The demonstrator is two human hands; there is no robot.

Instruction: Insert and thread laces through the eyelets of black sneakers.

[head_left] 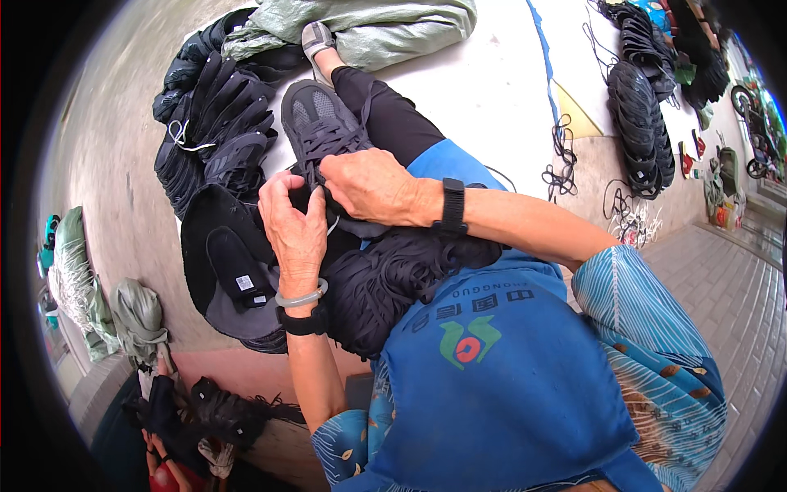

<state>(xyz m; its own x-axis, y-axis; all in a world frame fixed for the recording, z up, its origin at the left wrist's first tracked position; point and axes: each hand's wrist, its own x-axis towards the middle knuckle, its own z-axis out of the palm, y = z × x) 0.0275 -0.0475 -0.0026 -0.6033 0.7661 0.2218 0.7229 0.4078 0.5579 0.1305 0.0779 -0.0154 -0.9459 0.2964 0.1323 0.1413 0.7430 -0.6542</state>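
Note:
A black sneaker (307,107) with a grey mesh toe lies against my outstretched leg, toe pointing away from me. My right hand (373,187) bends over its lacing with the fingertips pinched on a black shoelace (324,139); the exact pinch is partly hidden. From the left, my left hand (293,225) has its thumb and curled fingers at the sneaker's eyelet edge, gripping it. On my lap, below both hands, rests a thick bundle of black laces (393,271).
Stacked black shoes (217,115) and a dark open shoe piece (238,271) sit at my left. A pale green sack (393,33) lies ahead. More shoes (643,123) and loose laces (561,160) are at far right. Another person's gloved hand (217,457) shows at lower left.

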